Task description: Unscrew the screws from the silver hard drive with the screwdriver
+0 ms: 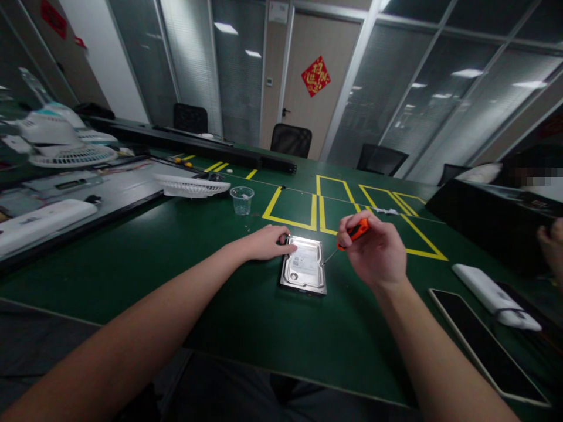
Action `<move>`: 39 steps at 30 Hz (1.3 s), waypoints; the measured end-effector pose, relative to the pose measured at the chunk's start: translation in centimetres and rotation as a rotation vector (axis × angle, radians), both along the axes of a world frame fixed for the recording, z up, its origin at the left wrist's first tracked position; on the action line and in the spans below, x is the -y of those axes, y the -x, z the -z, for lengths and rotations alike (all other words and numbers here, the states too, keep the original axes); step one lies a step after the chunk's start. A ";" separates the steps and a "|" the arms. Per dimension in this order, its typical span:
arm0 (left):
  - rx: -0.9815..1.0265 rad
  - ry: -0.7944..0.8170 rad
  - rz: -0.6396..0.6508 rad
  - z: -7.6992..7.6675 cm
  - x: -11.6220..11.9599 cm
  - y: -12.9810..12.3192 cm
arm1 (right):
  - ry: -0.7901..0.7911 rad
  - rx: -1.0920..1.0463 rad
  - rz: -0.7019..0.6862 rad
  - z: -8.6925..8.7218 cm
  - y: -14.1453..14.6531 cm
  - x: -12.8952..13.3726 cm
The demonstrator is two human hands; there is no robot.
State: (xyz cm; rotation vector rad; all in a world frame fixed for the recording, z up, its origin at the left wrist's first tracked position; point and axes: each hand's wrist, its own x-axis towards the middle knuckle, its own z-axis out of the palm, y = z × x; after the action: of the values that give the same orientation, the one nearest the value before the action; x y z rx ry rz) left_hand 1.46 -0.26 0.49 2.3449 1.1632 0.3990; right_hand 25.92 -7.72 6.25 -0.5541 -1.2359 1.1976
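A silver hard drive [308, 266] with a label lies flat on the green table [237, 310]. My left hand [268, 241] grips its far left corner, the thumb on the top face and the fingers curled at the back edge. In my right hand [378, 249] is a screwdriver [358, 230] with an orange and black handle, held tilted. Its thin shaft slants down to the left, and the tip meets the drive's right edge. Whether a screw sits under the tip is too small to tell.
Beyond the drive stands a clear plastic cup [242, 202], left of yellow tape outlines [290, 224]. A white fan cover [193, 185] and a large panel [127, 187] lie left. At right are a phone [484, 346], a white device [495, 296], a black box [475, 223] and another person's hand [552, 249].
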 end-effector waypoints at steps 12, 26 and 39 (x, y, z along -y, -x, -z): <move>0.003 -0.031 0.009 0.3 -0.2 -0.1 | 0.003 0.022 0.029 0.4 0.1 0.0; -0.011 -0.005 0.000 -0.1 0.0 0.0 | -0.011 0.025 0.009 0.2 -0.2 -0.1; 0.019 -0.038 0.011 0.4 -0.2 -0.1 | -0.003 -0.028 -0.001 0.4 -0.3 -0.3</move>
State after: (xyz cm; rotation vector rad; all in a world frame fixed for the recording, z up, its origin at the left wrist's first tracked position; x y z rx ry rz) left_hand 1.55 -0.03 0.05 2.3741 1.1426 0.4415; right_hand 26.20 -7.40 5.90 -0.5330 -1.2143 1.1997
